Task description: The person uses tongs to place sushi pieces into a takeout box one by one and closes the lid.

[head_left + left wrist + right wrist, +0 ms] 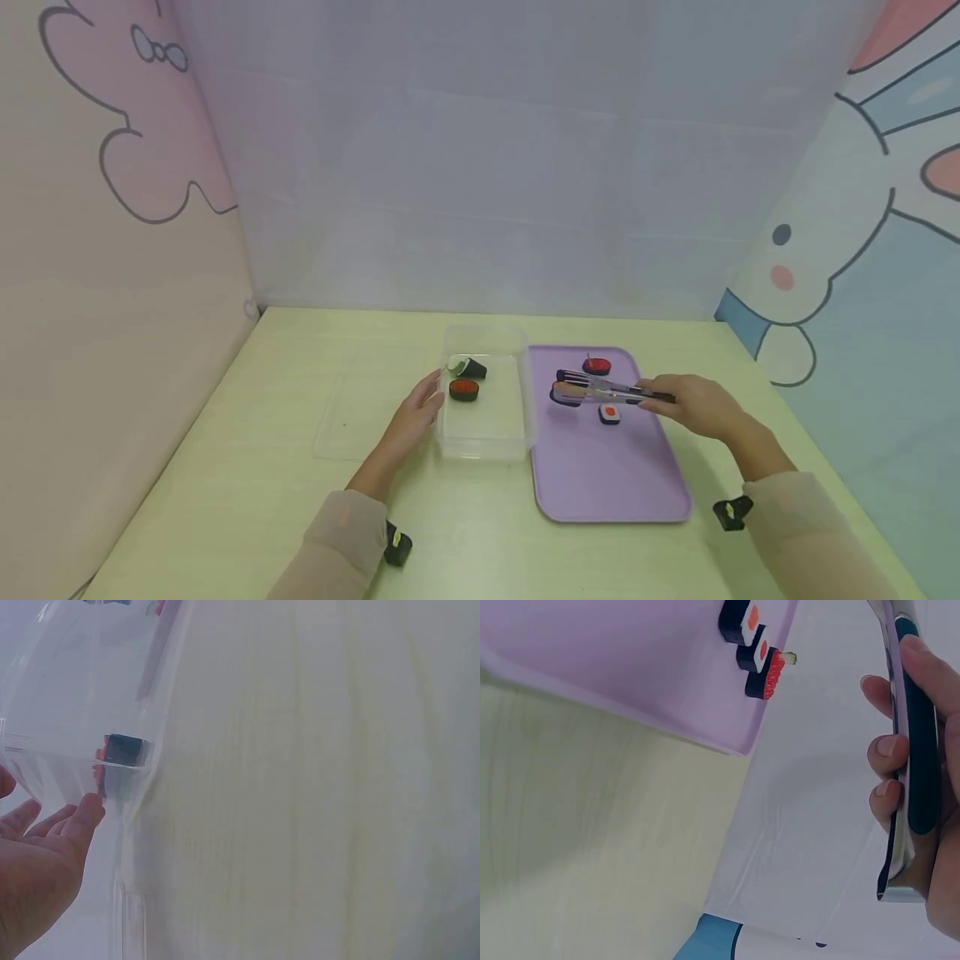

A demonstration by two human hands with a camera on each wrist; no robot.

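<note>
My left hand point(417, 410) rests against the left wall of a clear plastic box point(491, 448), fingers fairly straight in the left wrist view. Inside the box are a toy roe sushi point(464, 390) with an orange top and a dark cone-shaped hand roll point(472, 367). With my right hand point(697, 403) I grip metal tongs point(611, 392) with dark handles, held over a purple tray point(607, 492). An orange-topped sushi piece point(567, 393) shows at the tong tips; whether they clasp it I cannot tell. Near them lie a roll with an orange centre point(610, 413) and a red-topped sushi point(596, 366).
A flat clear lid point(345, 417) lies on the table left of the box. The tray stands close against the box's right side. A pale wall point(480, 208) rises behind the table, and printed cartoon panels point(862, 250) flank it.
</note>
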